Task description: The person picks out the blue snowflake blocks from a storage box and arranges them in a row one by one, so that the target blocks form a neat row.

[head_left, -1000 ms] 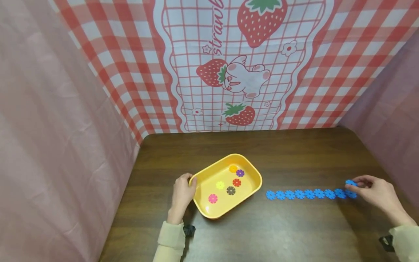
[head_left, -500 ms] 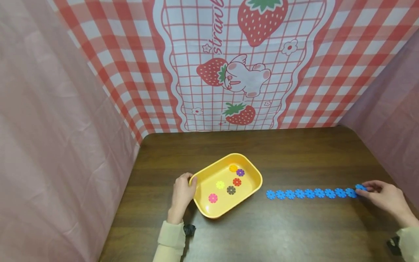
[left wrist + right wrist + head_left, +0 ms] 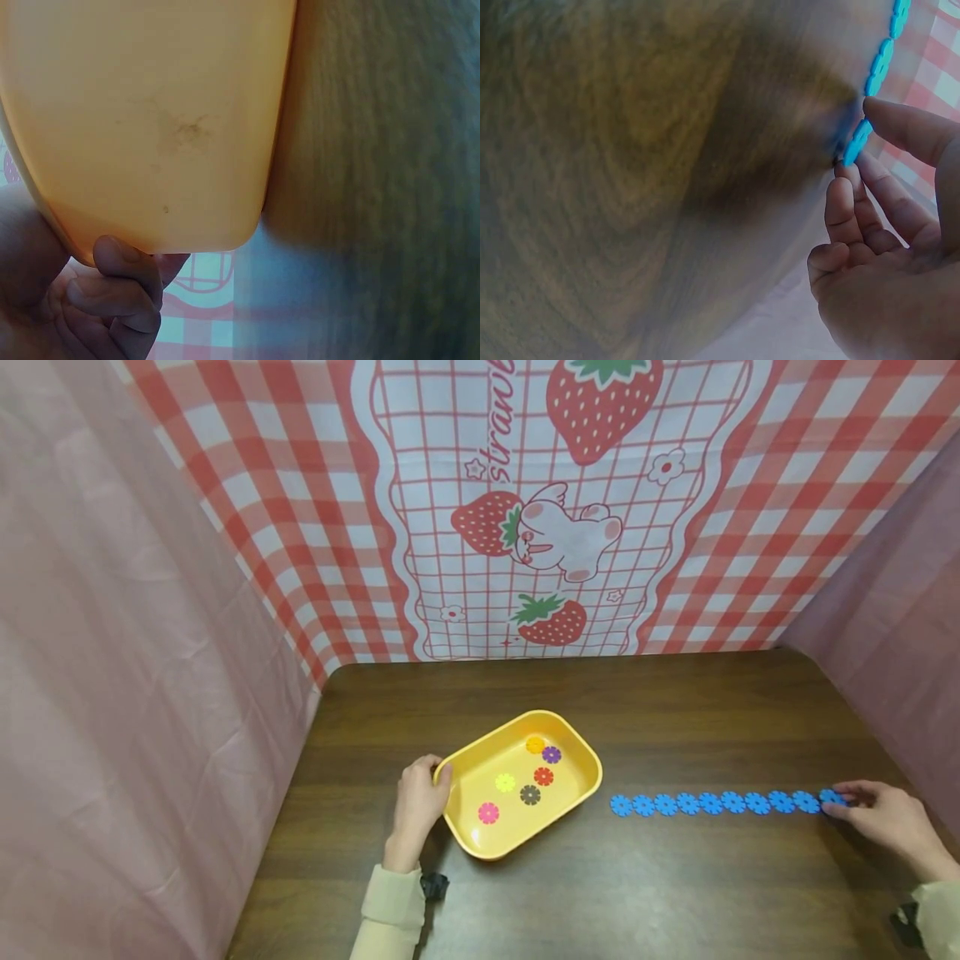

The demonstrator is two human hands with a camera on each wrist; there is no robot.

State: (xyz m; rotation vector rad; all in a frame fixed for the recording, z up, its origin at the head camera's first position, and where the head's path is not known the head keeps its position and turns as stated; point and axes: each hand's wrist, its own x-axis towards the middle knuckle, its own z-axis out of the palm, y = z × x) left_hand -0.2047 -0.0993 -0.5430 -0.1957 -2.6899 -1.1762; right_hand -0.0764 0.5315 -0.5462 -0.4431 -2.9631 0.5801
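Observation:
A row of several blue snowflake discs runs left to right on the table's right half. At its right end my right hand pinches the last blue snowflake disc between thumb and fingers, flat on the table beside its neighbour. In the right wrist view this disc stands just below the thumb tip. My left hand grips the left end of a yellow plastic basin, thumb over the rim. From the left wrist, the basin's outer side fills much of the view, with curled fingers at its edge.
In the basin lie several single discs, among them a pink disc, a red disc and a purple disc. A checked strawberry cloth hangs behind the dark wooden table. Pink curtains flank both sides.
My right hand has moved right and lowered the blue disc from above the row's end onto the table beside it. The left hand and the basin stay put.

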